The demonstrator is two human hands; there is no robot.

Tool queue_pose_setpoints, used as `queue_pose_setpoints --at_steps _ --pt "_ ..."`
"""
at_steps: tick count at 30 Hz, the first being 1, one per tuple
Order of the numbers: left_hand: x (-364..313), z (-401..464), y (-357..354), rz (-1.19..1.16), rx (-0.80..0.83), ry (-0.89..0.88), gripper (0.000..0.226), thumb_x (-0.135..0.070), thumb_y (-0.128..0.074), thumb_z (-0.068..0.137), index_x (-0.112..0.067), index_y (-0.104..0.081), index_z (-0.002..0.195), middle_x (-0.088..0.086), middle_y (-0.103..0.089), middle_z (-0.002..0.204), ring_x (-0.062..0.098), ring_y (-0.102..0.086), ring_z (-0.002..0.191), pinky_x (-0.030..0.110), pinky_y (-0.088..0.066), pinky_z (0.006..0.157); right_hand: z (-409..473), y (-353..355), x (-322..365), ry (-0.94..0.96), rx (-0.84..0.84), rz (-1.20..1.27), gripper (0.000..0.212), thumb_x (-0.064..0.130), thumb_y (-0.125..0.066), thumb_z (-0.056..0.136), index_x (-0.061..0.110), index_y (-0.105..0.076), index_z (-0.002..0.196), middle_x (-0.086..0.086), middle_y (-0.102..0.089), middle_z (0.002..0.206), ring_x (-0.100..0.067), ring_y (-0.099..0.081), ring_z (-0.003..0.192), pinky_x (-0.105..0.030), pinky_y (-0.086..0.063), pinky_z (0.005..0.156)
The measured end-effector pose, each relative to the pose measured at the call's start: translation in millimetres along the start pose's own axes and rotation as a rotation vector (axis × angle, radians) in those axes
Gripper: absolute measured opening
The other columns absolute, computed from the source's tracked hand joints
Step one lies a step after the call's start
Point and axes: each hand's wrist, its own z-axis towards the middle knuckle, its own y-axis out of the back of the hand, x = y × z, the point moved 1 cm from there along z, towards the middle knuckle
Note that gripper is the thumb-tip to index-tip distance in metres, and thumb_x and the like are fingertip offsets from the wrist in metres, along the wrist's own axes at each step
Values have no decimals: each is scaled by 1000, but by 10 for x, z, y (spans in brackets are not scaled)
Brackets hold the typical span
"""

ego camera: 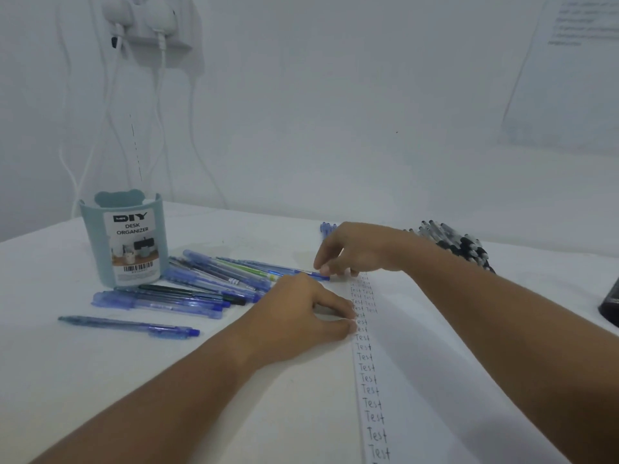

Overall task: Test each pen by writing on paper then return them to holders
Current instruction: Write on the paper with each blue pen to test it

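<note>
Your right hand [351, 252]: fingers curled, pinching the tip end of a blue pen [311, 272] at the top edge of the paper [418, 346]. Your left hand [301, 313]: fingers bent, tips pressing the paper's left edge beside a column of "Test" words. Holder [124, 239]: upright on the counter [100, 380], left. Loose blue pens [187, 289]: heaped beside it. Black pens [459, 242]: piled far right.

Organizer [124, 241] on counter [100, 380], far left. Loose pens [201, 286] just right of it. Paper [418, 363] to the right; pen bundle [459, 242] behind it.
</note>
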Motion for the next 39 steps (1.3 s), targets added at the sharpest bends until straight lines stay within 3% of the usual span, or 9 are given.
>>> queue_pose_setpoints --at_steps 2,7,12,19,25,30,33,35,39 --pt "5 -5 -5 4 -9 -6 21 -35 -73 79 -32 -75 100 -34 -56 77 -27 -48 83 -8 -31 70 -20 -56 -10 -5 -8 -29 19 19 -68 91 15 -72 109 -3 -72 106 -8 -58 67 -18 -46 64" --pt "5 -16 -14 4 -20 -21 20 -32 -73 79 -31 -75 99 -26 -64 86 -26 -49 87 -8 -30 70 -39 -146 -18 -9 -94 -68 17 23 -69 89 21 -70 107 4 -69 105 -12 -62 92 -14 -42 67" --pt "4 -28 -10 3 -17 -20 21 -33 -73 80 -30 -75 100 -29 -60 82 -28 -49 83 -8 -31 69 -68 -180 -34 -22 -153 4 15 19 -69 90 18 -71 105 3 -68 98 -7 -57 79 -14 -42 66" --pt "15 -21 -14 -28 -27 -46 16 -26 -75 78 -26 -77 94 -23 -67 86 -22 -55 86 -5 -35 73 -260 -70 -189 -63 -394 845 12 0 -62 91 2 -68 101 -11 -67 89 -19 -64 76 -25 -55 66" --pt "26 -21 -22 -24 -34 -48 19 -28 -75 78 -28 -76 96 -32 -59 81 -26 -52 83 -7 -33 72 -576 210 -425 -99 -642 1301 10 12 -56 97 15 -63 104 -11 -71 106 -33 -70 99 -43 -55 86" --pt "47 -21 -33 -31 -36 -49 16 -30 -76 78 -31 -76 94 -36 -63 81 -24 -54 87 -7 -34 71 -847 231 -558 -71 -916 1517 16 24 -39 106 19 -55 108 -10 -56 85 -23 -62 64 -37 -58 68" --pt "66 -18 -41 -17 -49 -48 15 -31 -76 76 -32 -76 92 -47 -57 90 -21 -56 88 -6 -35 73 -900 173 -649 -146 -969 1465 18 19 -35 106 18 -53 111 -6 -44 73 -11 -36 43 -19 -32 39" --pt "62 -17 -44 -12 -48 -61 14 -29 -76 77 -32 -77 91 -47 -56 92 -21 -56 88 -6 -34 73 -937 122 -691 -165 -951 1471 12 10 -40 103 15 -50 107 -6 -45 72 -11 -32 43 -20 -27 36" --pt "56 -32 -44 4 -41 -83 14 -28 -74 79 -32 -76 92 -52 -54 84 -25 -52 89 -7 -32 74 -1026 -23 -677 -115 -915 1550 29 3 -48 101 18 -43 124 -14 -58 83 -17 -45 52 -22 -40 42"
